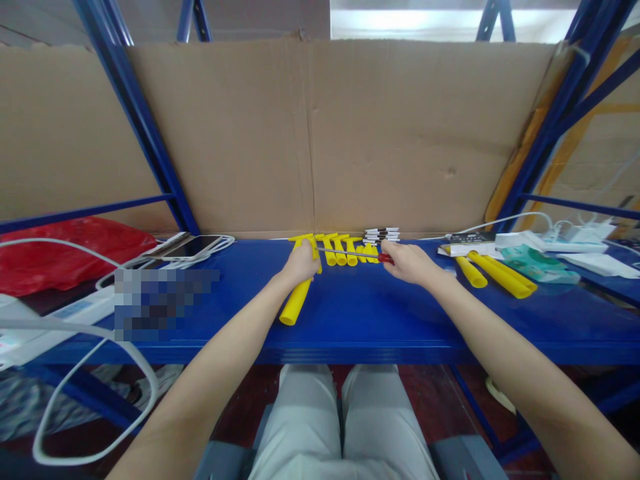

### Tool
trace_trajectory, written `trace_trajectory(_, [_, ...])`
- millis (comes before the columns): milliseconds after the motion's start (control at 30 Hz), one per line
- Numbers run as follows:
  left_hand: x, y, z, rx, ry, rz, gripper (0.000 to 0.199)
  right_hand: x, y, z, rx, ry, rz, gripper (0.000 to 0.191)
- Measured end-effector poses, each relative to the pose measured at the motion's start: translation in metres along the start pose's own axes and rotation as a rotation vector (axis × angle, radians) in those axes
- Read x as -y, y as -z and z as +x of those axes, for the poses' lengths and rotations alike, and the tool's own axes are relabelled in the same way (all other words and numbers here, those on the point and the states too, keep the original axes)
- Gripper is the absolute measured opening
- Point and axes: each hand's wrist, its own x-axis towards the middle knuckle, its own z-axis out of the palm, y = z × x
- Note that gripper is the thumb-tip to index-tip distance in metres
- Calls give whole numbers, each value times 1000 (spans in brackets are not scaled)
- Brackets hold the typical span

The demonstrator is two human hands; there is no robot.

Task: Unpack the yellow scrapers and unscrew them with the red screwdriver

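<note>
My left hand (301,264) is closed around a yellow T-shaped plastic piece with a tubular handle (296,305), whose open end points down toward the table's front edge. In my right hand (407,263) is a screwdriver (386,258) with a red handle, gripped with the fingers closed. Its long metal shaft lies level and reaches left to the head of the yellow piece; whether the tip touches a screw is too small to tell. Just behind the shaft stands a row of similar yellow T-shaped pieces (340,252), with smaller yellow parts (369,252) at its right end.
Black-and-white strips (381,235) lie stacked against the cardboard wall (400,133). On the blue table (370,313), yellow tubes (505,275) and a green plastic bag (537,264) sit at right. A phone (195,247), cables, a red bag (75,250) and a power strip (65,323) are at left.
</note>
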Motion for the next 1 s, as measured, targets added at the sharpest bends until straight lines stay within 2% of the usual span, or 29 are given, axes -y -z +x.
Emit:
trace_trajectory(167, [1,-2,1,-24,-16,28,25,3,1,-2,60,-48,36,29])
trace_trajectory(367, [3,-1,3,-12,-14,29,26,3,4,-1,116,49,175,32])
trace_trajectory(733, [4,-2,3,-30,-67,88,29,4,3,-3,-28,-48,51,24])
trace_trajectory(867, [5,-3,5,-34,-56,74,29,6,5,-3,14,-96,72,32])
trace_trajectory(1000, [7,-3,7,-27,-31,49,29,6,0,0,59,-5,169,27])
